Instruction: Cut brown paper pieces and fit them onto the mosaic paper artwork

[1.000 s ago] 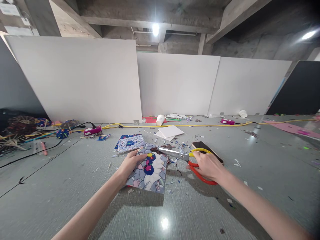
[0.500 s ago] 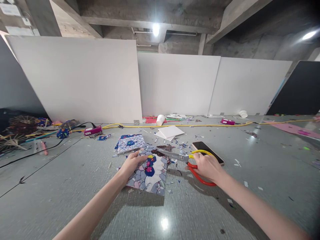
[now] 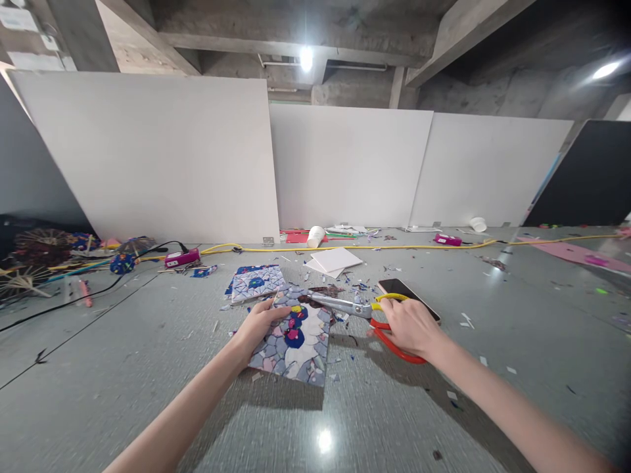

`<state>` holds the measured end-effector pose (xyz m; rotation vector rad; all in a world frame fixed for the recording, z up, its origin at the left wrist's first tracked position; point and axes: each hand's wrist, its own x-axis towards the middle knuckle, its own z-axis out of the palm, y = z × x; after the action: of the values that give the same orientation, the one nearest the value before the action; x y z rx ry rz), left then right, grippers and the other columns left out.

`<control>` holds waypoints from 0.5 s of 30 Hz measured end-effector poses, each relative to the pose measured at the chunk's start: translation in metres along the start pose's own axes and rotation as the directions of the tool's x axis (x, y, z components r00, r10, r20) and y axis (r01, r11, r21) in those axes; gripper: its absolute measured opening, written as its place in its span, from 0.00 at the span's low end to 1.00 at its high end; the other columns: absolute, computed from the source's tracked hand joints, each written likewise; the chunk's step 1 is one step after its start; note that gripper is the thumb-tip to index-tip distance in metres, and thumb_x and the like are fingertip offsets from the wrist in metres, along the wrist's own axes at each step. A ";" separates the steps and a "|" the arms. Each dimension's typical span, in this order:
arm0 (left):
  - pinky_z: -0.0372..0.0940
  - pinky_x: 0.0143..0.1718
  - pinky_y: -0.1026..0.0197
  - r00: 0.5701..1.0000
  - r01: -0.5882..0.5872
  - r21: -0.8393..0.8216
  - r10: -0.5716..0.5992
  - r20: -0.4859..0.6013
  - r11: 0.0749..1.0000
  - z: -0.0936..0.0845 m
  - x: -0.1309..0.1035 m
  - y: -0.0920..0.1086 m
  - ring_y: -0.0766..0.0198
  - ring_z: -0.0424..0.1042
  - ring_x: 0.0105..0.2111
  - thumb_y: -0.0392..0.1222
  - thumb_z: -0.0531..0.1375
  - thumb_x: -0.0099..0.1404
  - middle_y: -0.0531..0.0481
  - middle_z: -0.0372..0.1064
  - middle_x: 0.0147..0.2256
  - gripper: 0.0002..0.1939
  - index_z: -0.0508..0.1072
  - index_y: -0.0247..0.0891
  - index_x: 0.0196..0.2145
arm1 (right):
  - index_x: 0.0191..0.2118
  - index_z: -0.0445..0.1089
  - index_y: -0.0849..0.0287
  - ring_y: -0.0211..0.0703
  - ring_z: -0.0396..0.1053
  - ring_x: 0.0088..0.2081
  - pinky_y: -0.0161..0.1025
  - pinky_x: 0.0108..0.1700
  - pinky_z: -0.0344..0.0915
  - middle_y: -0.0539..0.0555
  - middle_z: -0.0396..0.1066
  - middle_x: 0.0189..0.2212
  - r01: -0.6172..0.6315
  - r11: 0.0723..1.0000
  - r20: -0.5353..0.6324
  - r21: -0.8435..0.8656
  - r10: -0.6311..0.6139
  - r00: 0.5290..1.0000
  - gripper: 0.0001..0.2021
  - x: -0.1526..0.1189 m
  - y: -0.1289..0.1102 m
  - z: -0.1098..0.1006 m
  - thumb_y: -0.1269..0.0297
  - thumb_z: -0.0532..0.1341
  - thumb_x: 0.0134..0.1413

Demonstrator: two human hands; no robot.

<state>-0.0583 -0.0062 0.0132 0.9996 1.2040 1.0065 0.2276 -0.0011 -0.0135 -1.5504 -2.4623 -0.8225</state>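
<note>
My left hand (image 3: 259,326) grips the left edge of a square collage panel (image 3: 296,348), with the thumb on its face. The panel has grey stone-like pieces, a white area and blue, pink and yellow patches. My right hand (image 3: 411,325) is closed round scissors (image 3: 348,306) with one yellow and one red handle. Their blades point left over the panel's top edge, by a dark brown piece (image 3: 308,299). Whether the blade tips touch the panel, I cannot tell. A similar mosaic panel (image 3: 257,284) lies just behind my left hand. Beyond my right hand lies a smartphone (image 3: 419,297).
White square boards (image 3: 336,261) lie behind the panel among scattered scraps. A yellow cable (image 3: 369,247) runs across the back, near a paper cup (image 3: 316,236) on its side. A purple power strip (image 3: 182,257) sits at left. White partition boards (image 3: 350,167) stand behind.
The scissors' blades and handles have come closer together as my right hand's fingers closed. My left hand and the panel stay almost in place.
</note>
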 end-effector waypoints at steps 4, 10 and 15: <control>0.69 0.26 0.58 1.000 0.011 0.027 -0.011 -0.008 1.000 0.001 -0.002 0.003 0.54 0.74 0.25 0.41 0.62 0.50 0.43 0.75 0.29 0.14 0.70 0.34 0.36 | 0.32 0.63 0.64 0.49 0.68 0.24 0.37 0.25 0.50 0.59 0.69 0.25 -0.019 1.000 0.002 -0.011 0.019 1.000 0.31 0.000 0.001 0.000 0.39 0.39 0.51; 0.70 0.26 0.58 1.000 -0.006 0.021 0.006 0.021 1.000 0.000 -0.003 0.002 0.54 0.74 0.25 0.39 0.61 0.51 0.43 0.75 0.28 0.12 0.70 0.34 0.35 | 0.32 0.65 0.64 0.49 0.69 0.25 0.38 0.26 0.52 0.60 0.70 0.26 -0.048 0.999 0.021 -0.006 0.049 0.999 0.32 0.001 -0.001 -0.003 0.39 0.39 0.51; 0.70 0.28 0.57 0.998 -0.047 0.018 0.046 0.053 0.999 -0.001 -0.001 -0.001 0.54 0.74 0.28 0.40 0.62 0.51 0.43 0.75 0.30 0.13 0.70 0.34 0.35 | 0.30 0.67 0.64 0.49 0.70 0.26 0.38 0.26 0.52 0.61 0.71 0.24 -0.036 0.999 0.036 0.014 0.036 0.999 0.32 0.001 -0.002 -0.003 0.39 0.40 0.51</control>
<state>-0.0595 -0.0069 0.0124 1.0672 1.1539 1.0006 0.2251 -0.0021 -0.0111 -1.6134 -2.4515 -0.7763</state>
